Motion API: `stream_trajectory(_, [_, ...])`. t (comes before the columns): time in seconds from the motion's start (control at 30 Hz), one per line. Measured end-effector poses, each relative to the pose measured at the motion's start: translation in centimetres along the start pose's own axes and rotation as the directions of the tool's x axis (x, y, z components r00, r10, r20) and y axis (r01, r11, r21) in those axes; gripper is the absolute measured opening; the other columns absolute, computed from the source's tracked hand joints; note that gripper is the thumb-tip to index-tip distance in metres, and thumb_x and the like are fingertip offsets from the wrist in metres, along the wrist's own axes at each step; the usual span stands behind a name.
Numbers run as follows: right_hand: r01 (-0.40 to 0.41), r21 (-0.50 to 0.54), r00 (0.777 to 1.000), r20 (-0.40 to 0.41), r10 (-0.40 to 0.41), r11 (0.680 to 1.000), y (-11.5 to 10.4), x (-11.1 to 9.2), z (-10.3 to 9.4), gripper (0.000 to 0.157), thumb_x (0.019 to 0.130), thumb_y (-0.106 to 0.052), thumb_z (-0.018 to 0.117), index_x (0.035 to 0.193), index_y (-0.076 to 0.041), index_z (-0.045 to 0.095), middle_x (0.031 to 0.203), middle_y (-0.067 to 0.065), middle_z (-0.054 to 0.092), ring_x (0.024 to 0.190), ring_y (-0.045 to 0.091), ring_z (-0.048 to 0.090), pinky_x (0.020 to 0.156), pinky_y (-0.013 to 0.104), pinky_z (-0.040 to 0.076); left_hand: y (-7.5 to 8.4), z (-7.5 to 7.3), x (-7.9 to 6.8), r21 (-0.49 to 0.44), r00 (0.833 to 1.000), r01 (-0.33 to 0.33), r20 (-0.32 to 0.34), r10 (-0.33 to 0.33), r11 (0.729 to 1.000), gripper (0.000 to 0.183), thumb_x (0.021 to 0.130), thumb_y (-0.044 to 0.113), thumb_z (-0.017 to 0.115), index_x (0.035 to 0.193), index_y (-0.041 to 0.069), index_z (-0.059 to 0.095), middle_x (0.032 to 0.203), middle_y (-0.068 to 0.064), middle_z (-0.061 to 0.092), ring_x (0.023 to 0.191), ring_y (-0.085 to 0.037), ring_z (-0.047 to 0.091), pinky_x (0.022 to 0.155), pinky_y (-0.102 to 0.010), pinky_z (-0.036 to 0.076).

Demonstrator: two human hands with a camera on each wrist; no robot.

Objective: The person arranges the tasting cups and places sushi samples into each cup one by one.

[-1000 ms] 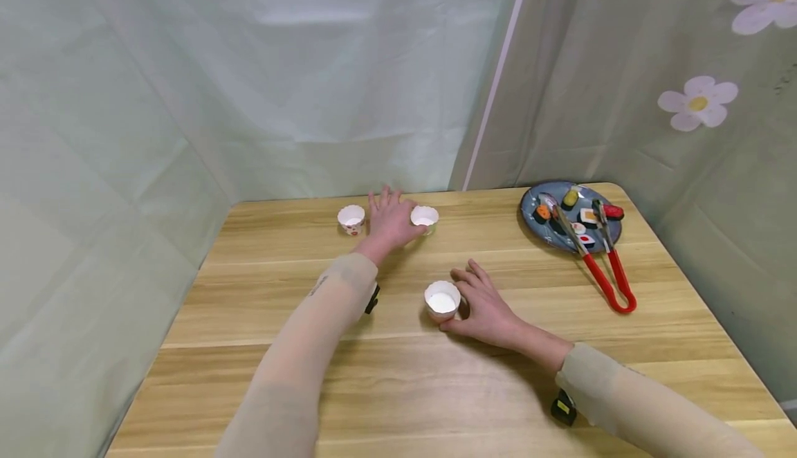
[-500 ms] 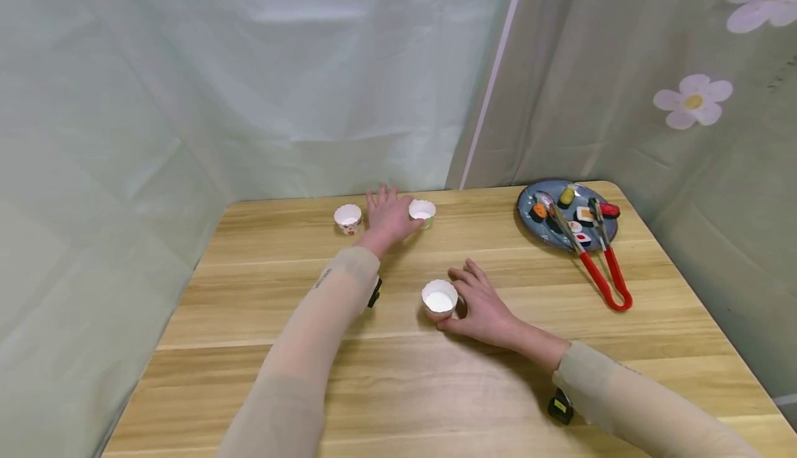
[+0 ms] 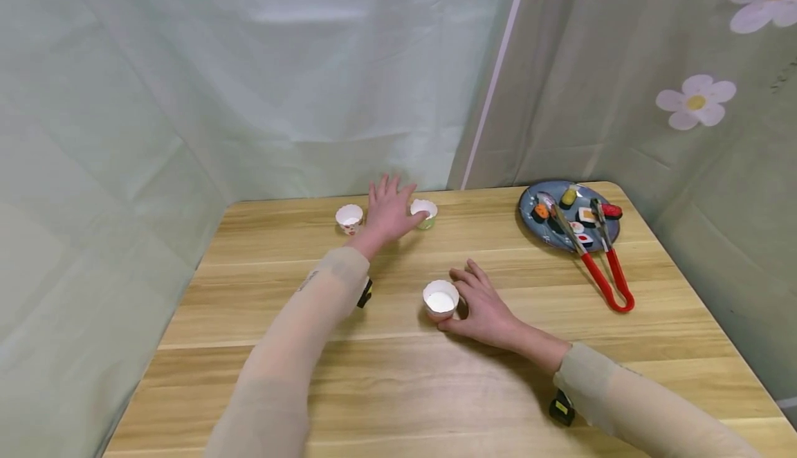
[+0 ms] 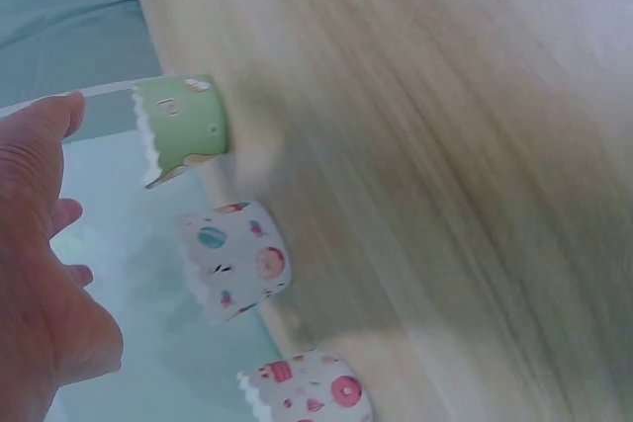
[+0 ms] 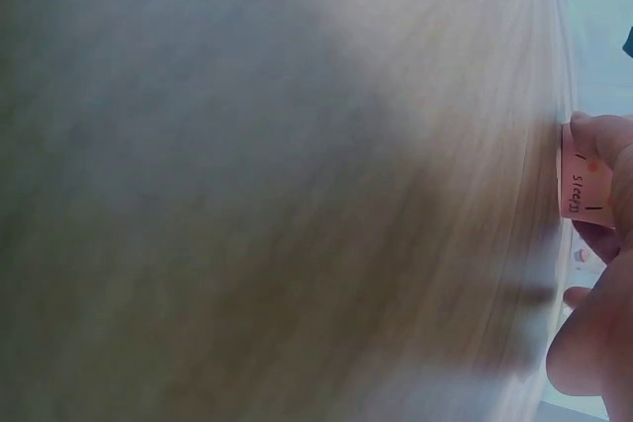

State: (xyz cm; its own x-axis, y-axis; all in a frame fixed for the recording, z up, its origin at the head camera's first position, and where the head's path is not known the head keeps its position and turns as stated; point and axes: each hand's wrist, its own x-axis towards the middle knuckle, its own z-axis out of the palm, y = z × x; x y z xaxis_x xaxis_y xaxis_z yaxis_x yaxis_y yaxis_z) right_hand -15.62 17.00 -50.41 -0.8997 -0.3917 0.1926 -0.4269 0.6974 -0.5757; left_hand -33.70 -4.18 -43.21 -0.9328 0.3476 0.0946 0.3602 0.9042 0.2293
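We see the left hand (image 3: 389, 217) released: half a second earlier its thumb and fingers bracketed the pale-green printed paper cup (image 4: 188, 126), whereas now the fingers fan out straight and the thumb tip stands apart from the cup. The right hand (image 3: 488, 314) is as before, thumb and fingertips grasping the pink paper cup (image 5: 582, 190) with dark lettering, held upright nearer to us than the others.

Containers: the green cup stands upright at one end of a row. Beside it are a white paper cup with blue and orange prints (image 4: 240, 259) – hidden by the left hand in the head view – and a white paper cup with red prints (image 3: 349, 219). Into the pink cup we see down to its white floor. The blue-grey round plate (image 3: 537, 234) bears small sushi pieces (image 3: 569, 197); red-handled metal tongs (image 3: 595, 277) lie across it, handles on the wooden desk (image 3: 218, 319).

Edges: the row lines the far edge, just before the pale-green curtain (image 3: 311, 98); plain wood separates the right hand from the plate.
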Motion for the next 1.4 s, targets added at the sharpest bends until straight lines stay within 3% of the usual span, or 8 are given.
stream_trajectory(0.2, [-0.005,-0.006,1.0,0.001,0.005,1.0,0.0,0.0,0.0,0.056,0.072,-0.042,0.092,0.11,-0.01,0.067,0.152,0.02,0.047,0.153,0.042,0.014,0.121,0.06,0.015,-0.2,-1.8,-1.2,-0.093,0.998,-0.062,-0.006,0.062,0.994,0.075,0.097,0.059,0.059,0.158,0.02,0.039,0.17,-0.015,0.012,0.155,-0.038,-0.001,0.123,-0.056,-0.004])
stream_trajectory(0.43, [-0.024,0.005,1.0,0.013,0.024,1.0,-0.1,0.0,0.1,0.059,0.07,-0.042,0.093,0.114,-0.01,0.069,0.153,0.02,0.046,0.153,0.041,0.011,0.121,0.06,0.014,-0.3,-2.9,-3.0,-0.149,0.99,-0.14,-0.003,0.141,0.979,0.072,0.097,0.057,0.061,0.156,0.02,0.043,0.17,-0.014,0.012,0.155,-0.036,-0.002,0.122,-0.057,-0.004])
stream_trajectory(0.8, [-0.041,0.018,0.999,-0.012,0.041,0.999,-0.4,0.0,0.3,0.065,0.07,-0.041,0.095,0.12,-0.006,0.07,0.15,0.018,0.05,0.153,0.04,0.013,0.122,0.059,0.015,-0.1,-3.2,-7.2,-0.239,0.971,-0.226,0.024,0.238,0.944,0.069,0.093,0.064,0.062,0.15,0.026,0.052,0.169,-0.007,0.02,0.156,-0.033,0.002,0.115,-0.073,0.015])
stream_trajectory(0.97, [-0.035,-0.006,0.999,-0.015,0.035,0.999,-0.4,0.1,0.2,0.065,0.069,-0.042,0.095,0.118,-0.006,0.07,0.149,0.017,0.052,0.153,0.041,0.014,0.121,0.059,0.016,-0.2,-3.2,-8.4,-0.252,0.96,-0.257,0.046,0.276,0.933,0.069,0.092,0.063,0.064,0.149,0.025,0.054,0.169,-0.006,0.021,0.156,-0.033,0.004,0.115,-0.072,0.014])
stream_trajectory(1.2, [-0.023,-0.029,1.0,-0.011,0.023,0.999,-0.5,0.1,0.2,0.069,0.07,-0.044,0.094,0.12,-0.004,0.07,0.148,0.018,0.053,0.153,0.042,0.015,0.121,0.06,0.016,0.2,-2.7,-10.8,-0.318,0.927,-0.319,0.093,0.364,0.893,0.076,0.084,0.062,0.075,0.148,0.025,0.055,0.168,-0.008,0.022,0.156,-0.034,0.005,0.117,-0.069,0.012])
stream_trajectory(1.4, [-0.019,-0.041,1.0,-0.022,0.018,0.999,-0.3,0.0,0.2,0.071,0.07,-0.045,0.094,0.123,-0.004,0.069,0.148,0.018,0.053,0.153,0.042,0.015,0.121,0.06,0.018,1.0,-1.6,-12.9,-0.317,0.897,-0.345,0.165,0.41,0.883,0.084,0.079,0.063,0.08,0.149,0.023,0.053,0.169,-0.007,0.02,0.156,-0.032,0.003,0.121,-0.062,0.009])
